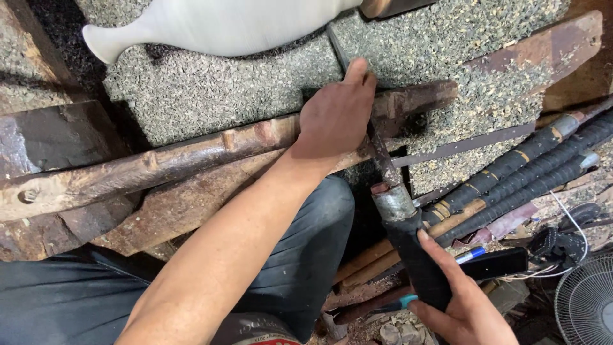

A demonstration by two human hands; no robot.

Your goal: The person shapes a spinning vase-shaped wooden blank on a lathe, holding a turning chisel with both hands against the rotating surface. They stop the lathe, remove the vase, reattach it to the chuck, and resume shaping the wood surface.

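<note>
Seen from above, looking down over dark trousers at a wood lathe strewn with pale shavings.

Long turning chisel held in both hands, its axis running from lower right to upper left, steeply tilted toward the top of the view. Black-wrapped handle at the near end, capped by a grey metal ferrule; rusty blade continuing upward and passing beneath the left hand.

Right hand low at the bottom right, fingers curled closed around the wrapped handle, thumb laid along it. Left hand farther up, palm down, pressing the blade onto a rusty iron tool rest that crosses the frame from left to right; fingers extended along the blade toward its tip. Left hand therefore the nearer one to the cutting end.

Smooth white turned workpiece, vase-like, lying sideways across the top edge, just beyond the left fingertips; contact between tip and piece not visible.

Spare black-handled chisels stacked at right, a small fan in the bottom right corner.
</note>
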